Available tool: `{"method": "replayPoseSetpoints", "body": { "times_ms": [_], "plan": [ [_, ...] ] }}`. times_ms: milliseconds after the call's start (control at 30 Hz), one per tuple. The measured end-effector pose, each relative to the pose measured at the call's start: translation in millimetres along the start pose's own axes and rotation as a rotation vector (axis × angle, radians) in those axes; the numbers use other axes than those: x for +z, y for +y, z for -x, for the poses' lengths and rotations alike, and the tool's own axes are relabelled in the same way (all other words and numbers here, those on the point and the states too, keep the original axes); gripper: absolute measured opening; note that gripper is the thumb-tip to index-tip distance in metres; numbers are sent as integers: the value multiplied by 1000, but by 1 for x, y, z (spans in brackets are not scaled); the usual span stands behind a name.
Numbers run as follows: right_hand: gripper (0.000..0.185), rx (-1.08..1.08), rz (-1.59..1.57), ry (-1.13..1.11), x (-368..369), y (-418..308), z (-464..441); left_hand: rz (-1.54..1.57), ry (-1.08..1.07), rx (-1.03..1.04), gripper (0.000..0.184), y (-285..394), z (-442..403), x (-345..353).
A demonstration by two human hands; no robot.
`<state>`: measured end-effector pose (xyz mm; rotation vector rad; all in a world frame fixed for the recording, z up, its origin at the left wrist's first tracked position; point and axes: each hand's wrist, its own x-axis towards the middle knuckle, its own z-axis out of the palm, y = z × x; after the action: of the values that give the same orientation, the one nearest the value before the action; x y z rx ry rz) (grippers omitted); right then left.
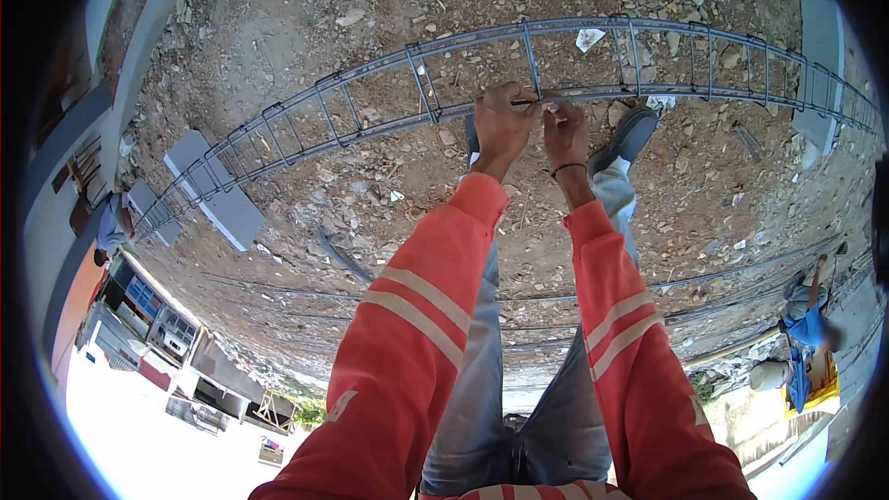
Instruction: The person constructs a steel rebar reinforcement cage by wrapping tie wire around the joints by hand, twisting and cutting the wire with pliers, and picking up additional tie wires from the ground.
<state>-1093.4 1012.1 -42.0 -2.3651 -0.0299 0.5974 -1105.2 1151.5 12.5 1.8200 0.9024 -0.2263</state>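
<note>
A long steel rebar cage point(530, 54), made of lengthwise bars tied with stirrups, runs across the view in front of me. My left hand point(503, 125) is at its near bar, beside a stirrup, with the fingers pinched together. Close against it on the right, my right hand point(566, 134) is pinched too, fingertips almost meeting the left ones. A thin dark piece shows between the fingers, too small to name. Both hands are closed at the bar, and part of the joint is hidden behind them.
Grey blocks point(215, 190) lie under the cage at the left, and a grey slab point(819, 83) at the right. My shoe point(635, 136) stands by the near bar on rubble-strewn soil. Loose bars lie behind me. One person point(807, 310) is at the right, another point(113, 224) at far left.
</note>
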Motion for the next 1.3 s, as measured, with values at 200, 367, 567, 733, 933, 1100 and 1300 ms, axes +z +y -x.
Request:
{"method": "replayPoseSetpoints", "body": {
  "times_ms": [200,367,567,733,933,1100,1300],
  "plan": [
    [18,-20,374,135,-27,-49,16,37,19,23,21,0,5,3],
    [17,170,-281,-3,-5,-11,9,-54,-4,47,18,6,2,-1],
    [33,714,-1420,-103,-12,-16,7,14,9,36,19,3,1,2],
    [24,651,-1870,-194,-4,-4,-10,-4,8,38,19,3,1,2],
    [15,727,-1840,61,8,-15,1,157,-75,-87,19,-3,1,6],
    [14,545,-709,273,7,-37,2,-42,24,83,19,-1,2,5],
    [16,61,357,226,-15,-55,26,-9,22,58,20,1,1,6]
  ]
}}
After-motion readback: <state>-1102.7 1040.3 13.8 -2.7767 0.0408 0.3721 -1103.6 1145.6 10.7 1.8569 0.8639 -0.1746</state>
